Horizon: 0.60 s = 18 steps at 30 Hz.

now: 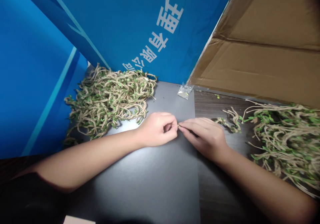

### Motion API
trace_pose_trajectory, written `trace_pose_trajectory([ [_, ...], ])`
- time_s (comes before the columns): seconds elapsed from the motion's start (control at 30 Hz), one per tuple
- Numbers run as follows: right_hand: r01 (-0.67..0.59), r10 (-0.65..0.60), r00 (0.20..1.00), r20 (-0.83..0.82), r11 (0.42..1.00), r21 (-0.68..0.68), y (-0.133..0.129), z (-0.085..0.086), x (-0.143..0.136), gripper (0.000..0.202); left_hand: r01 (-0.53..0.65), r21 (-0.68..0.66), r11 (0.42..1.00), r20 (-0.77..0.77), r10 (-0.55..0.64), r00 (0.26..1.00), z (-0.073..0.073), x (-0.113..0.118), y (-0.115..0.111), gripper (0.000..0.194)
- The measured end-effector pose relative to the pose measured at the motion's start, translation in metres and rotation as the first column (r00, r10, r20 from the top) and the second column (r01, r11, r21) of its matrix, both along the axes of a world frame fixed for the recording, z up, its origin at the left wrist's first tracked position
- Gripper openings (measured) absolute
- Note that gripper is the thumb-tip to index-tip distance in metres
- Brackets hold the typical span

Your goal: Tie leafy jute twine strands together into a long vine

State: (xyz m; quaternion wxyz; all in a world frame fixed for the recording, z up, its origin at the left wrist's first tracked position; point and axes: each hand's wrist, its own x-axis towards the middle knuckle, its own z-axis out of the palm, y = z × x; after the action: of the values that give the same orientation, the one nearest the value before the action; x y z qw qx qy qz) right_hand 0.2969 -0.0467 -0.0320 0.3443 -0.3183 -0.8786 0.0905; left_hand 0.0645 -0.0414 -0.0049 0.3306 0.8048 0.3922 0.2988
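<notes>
Over the grey board (pixel 155 180), my left hand (pixel 158 129) and my right hand (pixel 206 135) meet fingertip to fingertip. Both are closed in a pinch around one tiny, brownish-gold piece (pixel 178 126); most of it is hidden by the fingers, so I cannot make out its kind. Beyond my left hand lies a big heap of twine pieces with green leaves (pixel 112 96). Close to my right hand is a small leafy twine bundle (pixel 232 120), and a second large pile of leafy twine (pixel 287 140) spreads further right.
A small clear plastic bag (pixel 185 91) lies at the board's far edge. Blue panels (pixel 120 24) with white lettering stand behind, and a brown cardboard sheet (pixel 262 57) rises at the back right. Dark wood tabletop (pixel 210 190) shows right of the board. A pale corner (pixel 78 220) pokes in below.
</notes>
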Motion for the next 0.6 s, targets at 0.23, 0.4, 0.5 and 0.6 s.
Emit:
trace_pose_trajectory([
  [0.23,0.027,-0.035,0.998,-0.056,0.992,-0.123,-0.003,0.009,-0.005,0.013,0.001,-0.01,1.0,0.002,-0.001,1.0,0.001,0.0,0.001,0.013],
  [0.4,-0.017,-0.029,0.983,-0.182,0.969,-0.245,-0.002,0.014,-0.006,0.012,-0.008,-0.024,1.0,0.018,0.008,1.0,0.001,0.0,0.001,0.013],
  [0.5,-0.024,-0.016,0.984,-0.178,0.975,-0.219,0.0,0.012,-0.006,0.017,-0.008,-0.024,1.0,0.028,0.008,1.0,0.0,0.0,0.002,0.012],
  [0.6,-0.054,0.03,0.985,-0.168,0.989,-0.139,0.002,0.006,-0.006,0.025,-0.008,-0.022,1.0,0.027,0.009,1.0,-0.001,-0.001,0.001,0.012],
])
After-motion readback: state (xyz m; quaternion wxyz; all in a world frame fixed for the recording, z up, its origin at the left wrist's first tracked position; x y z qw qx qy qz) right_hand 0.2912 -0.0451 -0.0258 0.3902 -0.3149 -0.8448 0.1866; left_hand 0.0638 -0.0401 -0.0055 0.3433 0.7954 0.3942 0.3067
